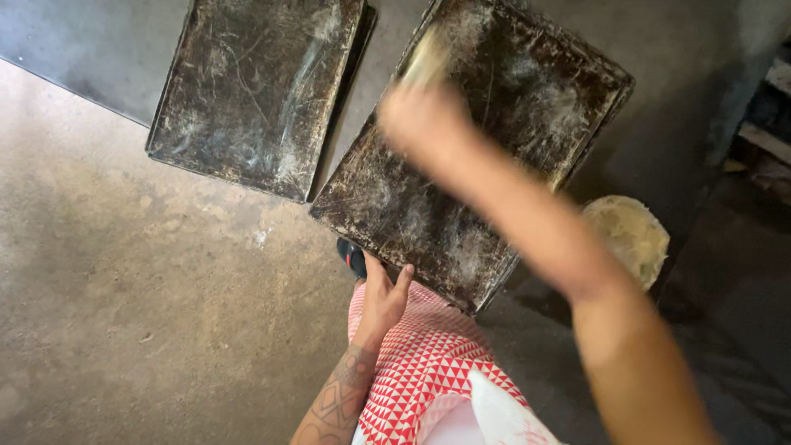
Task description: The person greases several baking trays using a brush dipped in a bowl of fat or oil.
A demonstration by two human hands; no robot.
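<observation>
Head cam view, my read. Right hand (416, 115) is motion-blurred: I can't separate the fingers, so I can't tell how tightly they're closed. Something pale and yellowish (426, 59) sticks out past the knuckles, touching or in the hand; too smeared to name, could be a brush or pad. It sits over the far left part of the near baking tray (461, 198), at the tray surface or just above, can't tell which.

Near baking tray is dark, scratched, with whitish residue, turned diagonally. Its lower corner is at my left hand (383, 297). Left fingers are spread loose, tips against the tray's near edge, not wrapped around anything. Forearm has a tattoo.

Second baking tray (255, 91), same dark kind, lies just beside the first on the left, top edge cut off by the frame. Looks like another tray under it, only a sliver visible.

Round pale lump (630, 235) right of the near tray, partly hidden behind my right forearm; dough maybe, unclear. Red-and-white patterned cloth (420, 363) at bottom. Small dark shoe tip (353, 257) peeks out under the tray corner. Concrete floor (124, 288) on the left.
</observation>
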